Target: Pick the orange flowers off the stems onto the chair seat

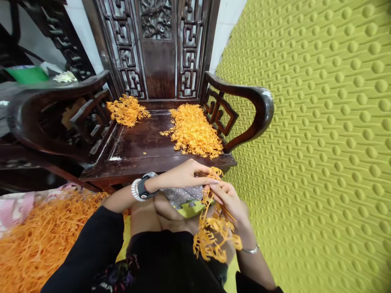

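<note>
My left hand (192, 173) and my right hand (229, 199) meet above my lap, just in front of the chair. Both have their fingers pinched on thin orange plastic-looking sprigs (210, 240) with curled tips. A loose bunch of them hangs below my right hand, and one curled end sticks up past my left fingertips. Where the fingers overlap, the exact join is hidden. On the dark wooden seat (137, 142) lie a large pile of yellow-orange curled pieces (195, 130) at the right and a smaller pile (126, 110) at the back left.
Carved armrests (259, 110) flank the seat, with a tall carved back (159, 61) behind. A big heap of orange stems (45, 232) lies on the floor at my left. Yellow studded matting (320, 162) covers the right side. Something green (27, 74) rests at the far left.
</note>
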Demonstrator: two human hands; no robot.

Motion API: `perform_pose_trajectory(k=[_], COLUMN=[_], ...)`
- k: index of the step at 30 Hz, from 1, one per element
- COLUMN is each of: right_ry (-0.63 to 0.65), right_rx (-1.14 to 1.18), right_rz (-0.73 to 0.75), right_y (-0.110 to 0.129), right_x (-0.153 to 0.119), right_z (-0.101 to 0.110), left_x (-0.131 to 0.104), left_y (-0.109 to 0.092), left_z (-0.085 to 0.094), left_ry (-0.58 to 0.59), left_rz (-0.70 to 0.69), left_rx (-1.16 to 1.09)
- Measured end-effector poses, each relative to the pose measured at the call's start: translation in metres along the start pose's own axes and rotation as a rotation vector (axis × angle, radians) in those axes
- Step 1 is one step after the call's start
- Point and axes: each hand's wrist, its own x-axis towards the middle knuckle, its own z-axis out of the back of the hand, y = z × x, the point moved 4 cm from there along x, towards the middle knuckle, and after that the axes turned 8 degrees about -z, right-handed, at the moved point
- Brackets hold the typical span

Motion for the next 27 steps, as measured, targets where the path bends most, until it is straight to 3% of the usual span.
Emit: perform_pose_trajectory(k=[4,7,10,16,19,27], right_ry=[0.033,0.044,0.027,0.042,0.120,0.317], right_rx=[0.042,0.089,0.148,0.247,0.136,-0.181], right_rz=[-0.009,0.007,0.003,-0.042,-0.055,-0.129], right_y=[-0.005,-0.006,-0.008,-0.005,-0.001,-0.006], right_x=[-0.005,-0.008,-0.009,-0.011,-0.015,-0.033], right_z=[-0.007,-0.012,-0.020,-0.029,-0.024,-0.015], left_x=[-0.016,-0.023,-0.024,-0.028,-0.036,-0.055], left_y=[0.003,-0.001,-0.001,-0.003,-0.008,-0.020], left_z=[0.002,0.001,-0.002,-0.010,-0.006,-0.011], left_ry=[0.012,0.061,0.015,-0.150,-0.185,0.168], left_rz=[-0.013,-0.151,-0.224,-0.112,-0.047,-0.009], left_rx=[0.011,0.029,0.052,0.258,0.384,0.019])
